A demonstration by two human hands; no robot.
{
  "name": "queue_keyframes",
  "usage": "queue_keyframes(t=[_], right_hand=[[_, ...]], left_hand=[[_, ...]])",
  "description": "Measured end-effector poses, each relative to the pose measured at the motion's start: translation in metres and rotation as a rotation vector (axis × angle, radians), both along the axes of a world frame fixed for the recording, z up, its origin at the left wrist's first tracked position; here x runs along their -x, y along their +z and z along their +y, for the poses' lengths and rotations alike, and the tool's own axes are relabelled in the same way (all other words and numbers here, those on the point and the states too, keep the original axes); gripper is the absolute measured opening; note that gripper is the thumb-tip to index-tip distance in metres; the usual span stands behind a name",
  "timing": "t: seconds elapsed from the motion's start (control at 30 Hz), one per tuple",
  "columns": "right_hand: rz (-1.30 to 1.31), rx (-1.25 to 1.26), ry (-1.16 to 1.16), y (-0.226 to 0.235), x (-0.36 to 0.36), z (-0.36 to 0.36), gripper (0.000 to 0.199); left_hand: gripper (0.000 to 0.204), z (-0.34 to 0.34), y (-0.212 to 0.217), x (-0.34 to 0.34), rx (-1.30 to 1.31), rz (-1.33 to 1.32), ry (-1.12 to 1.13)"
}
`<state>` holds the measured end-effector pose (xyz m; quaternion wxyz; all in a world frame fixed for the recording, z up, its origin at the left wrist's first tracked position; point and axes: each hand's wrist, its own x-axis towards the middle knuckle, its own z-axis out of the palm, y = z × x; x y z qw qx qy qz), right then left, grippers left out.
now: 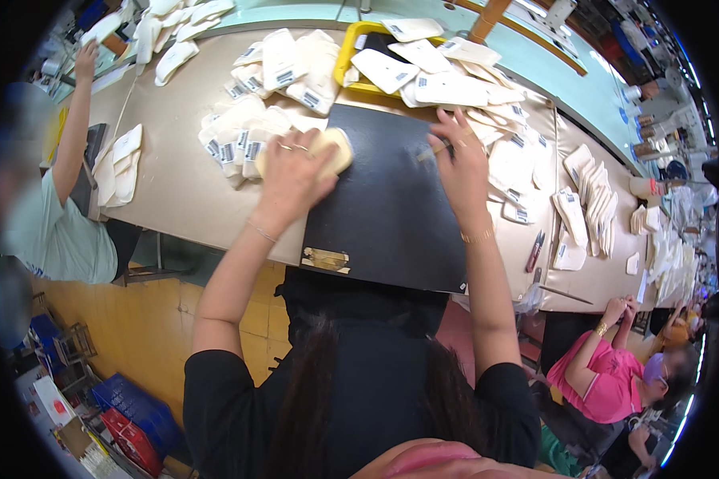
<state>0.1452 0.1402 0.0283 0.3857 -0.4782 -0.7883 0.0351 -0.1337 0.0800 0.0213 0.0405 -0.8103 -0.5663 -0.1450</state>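
Note:
My left hand point(291, 176) is closed on a cream padded fabric piece point(340, 150), at the left edge of a black board point(375, 207). Part of the piece is hidden under my fingers. Over the board's far right side, my right hand point(462, 156) has its fingers apart. A thin yellowish streak by its thumb is too blurred to name. Beside my left hand lie stacked white fabric pieces point(236, 136) with dark printed labels. More white pieces point(507, 168) are heaped just right of my right hand.
A yellow tray point(346, 54) heaped with white pieces stands beyond the board. Red-handled snippers point(534, 251) and a thin metal tool point(566, 294) lie at right. Other pieces point(587, 199) are stacked further right. Co-workers sit at left point(72, 231) and right point(607, 375).

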Motion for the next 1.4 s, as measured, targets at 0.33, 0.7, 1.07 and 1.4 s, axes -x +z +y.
queue_keyframes(t=[0.33, 0.7, 1.07, 1.4], right_hand=[[-0.607, -0.157, -0.033, -0.037, 0.066, 0.107, 0.024], [0.201, 0.493, -0.149, -0.026, -0.003, -0.127, 0.03], [0.11, 0.473, 0.033, -0.02, -0.048, -0.17, 0.022], [0.092, 0.489, -0.07, -0.027, -0.071, -0.169, 0.016]], left_hand=[[0.057, -0.078, 0.003, -0.038, 0.326, -0.315, -0.376], [0.07, -0.067, -0.029, -0.054, 0.88, -1.413, 0.1], [0.071, -0.027, -0.005, -0.104, 0.552, -0.638, -0.015], [0.067, -0.068, -0.019, -0.15, 0.334, -0.187, -0.194]])
